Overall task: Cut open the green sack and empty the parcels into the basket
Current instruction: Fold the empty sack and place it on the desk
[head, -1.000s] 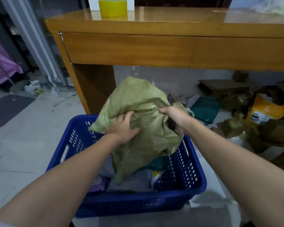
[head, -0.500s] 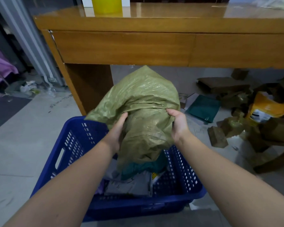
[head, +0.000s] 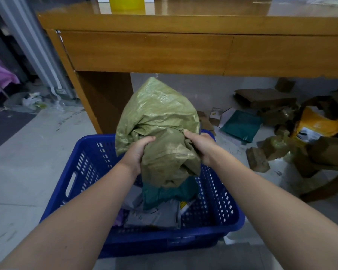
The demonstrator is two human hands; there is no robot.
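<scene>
The green woven sack (head: 158, 121) is held upended over the blue plastic basket (head: 219, 203), its mouth hanging down inside the rim. The left hand (head: 139, 152) and the right hand (head: 200, 147) each have a bunch of the fabric gathered about halfway up, fingers closed tight on the sack, one hand on either side. A dark teal mailer (head: 168, 193) is sliding out of the opening, and grey parcels (head: 152, 217) already lie on the basket floor beneath it.

Judging by the bulge above the hands, something is probably left up in the closed end of the sack. The main risk is that the pinch at mid-height traps it: fabric squeezed together there acts as a neck, and whatever sits above it cannot drop until the grip shifts higher. Shaking hard to free it could swing the mouth past the far rim, which sits close to the leg of the wooden worktop (head: 183, 53), and a light mailer could land on the floor among the cardboard scraps (head: 261, 98) and get lost there. The weave looks slick, so a slipping grip could drop the whole sack into the basket on top of the parcels
</scene>
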